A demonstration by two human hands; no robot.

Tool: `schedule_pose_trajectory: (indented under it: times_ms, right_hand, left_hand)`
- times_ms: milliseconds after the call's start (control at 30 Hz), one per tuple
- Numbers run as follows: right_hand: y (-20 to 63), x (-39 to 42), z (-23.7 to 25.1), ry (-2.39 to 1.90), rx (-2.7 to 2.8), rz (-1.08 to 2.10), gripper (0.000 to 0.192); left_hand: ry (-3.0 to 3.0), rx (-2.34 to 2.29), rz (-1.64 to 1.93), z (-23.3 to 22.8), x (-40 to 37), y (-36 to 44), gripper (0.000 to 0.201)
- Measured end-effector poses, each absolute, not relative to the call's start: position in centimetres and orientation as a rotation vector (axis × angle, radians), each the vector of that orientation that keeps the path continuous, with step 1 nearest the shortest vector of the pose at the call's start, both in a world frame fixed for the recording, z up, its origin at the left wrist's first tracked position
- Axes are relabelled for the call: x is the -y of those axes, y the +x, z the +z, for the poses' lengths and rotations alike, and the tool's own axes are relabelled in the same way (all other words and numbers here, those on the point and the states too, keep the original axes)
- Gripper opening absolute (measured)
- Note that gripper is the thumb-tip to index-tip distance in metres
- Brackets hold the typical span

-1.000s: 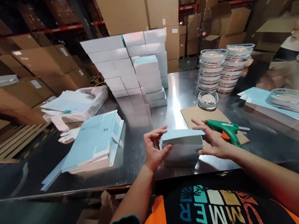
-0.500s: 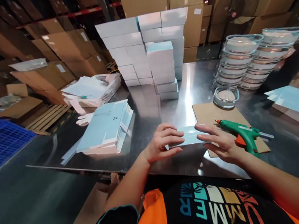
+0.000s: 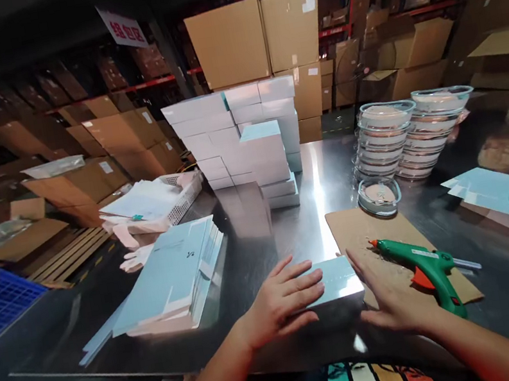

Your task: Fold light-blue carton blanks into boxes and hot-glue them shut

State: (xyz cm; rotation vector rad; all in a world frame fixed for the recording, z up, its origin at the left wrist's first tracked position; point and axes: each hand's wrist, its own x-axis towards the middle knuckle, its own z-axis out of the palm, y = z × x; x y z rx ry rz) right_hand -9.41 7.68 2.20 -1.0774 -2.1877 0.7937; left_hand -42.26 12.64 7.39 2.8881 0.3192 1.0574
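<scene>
A small light-blue box lies on the steel table in front of me. My left hand rests on its left part, fingers stretched out over the top. At the box's right end is my right hand, open, with its fingers extended along that side; whether it touches the box I cannot tell. To the right, a green glue gun with an orange nozzle and trigger lies on a brown cardboard sheet.
Flat blue cartons are piled at the left, before a white basket. White boxes are stacked at the back. Glass containers stand in stacks at right, with a single container in front. Blue sheets lie far right.
The view has tilted upward. My right hand has moved off the box's top to its right end, while my left hand stays over the left part with its fingers flatter.
</scene>
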Motion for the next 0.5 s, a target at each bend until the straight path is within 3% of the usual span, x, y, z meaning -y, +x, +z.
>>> schedule_pose_trajectory:
  times_ms: [100, 200, 367, 500]
  right_hand:
    - [-9.9, -8.9, 1.1, -1.151, 2.02, 1.001, 0.095]
    - [-11.3, -12.2, 3.6, -1.109, 1.695, 1.141, 0.069]
    - [-14.5, -23.3, 15.4, -1.054, 1.316, 0.911, 0.061]
    - [-18.2, -33.5, 26.0, -1.078, 1.141, 0.525, 0.031]
  left_hand:
    - [2.733, -0.482, 1.285, 6.2, -13.5, -42.3, 0.085]
    - [2.362, -0.757, 1.55, 4.8, -14.3, -42.9, 0.096]
    - [1.888, -1.186, 1.664, 3.3, -14.4, -46.7, 0.077]
    - [1.842, -1.569, 1.64, 4.1, -13.9, -52.5, 0.072]
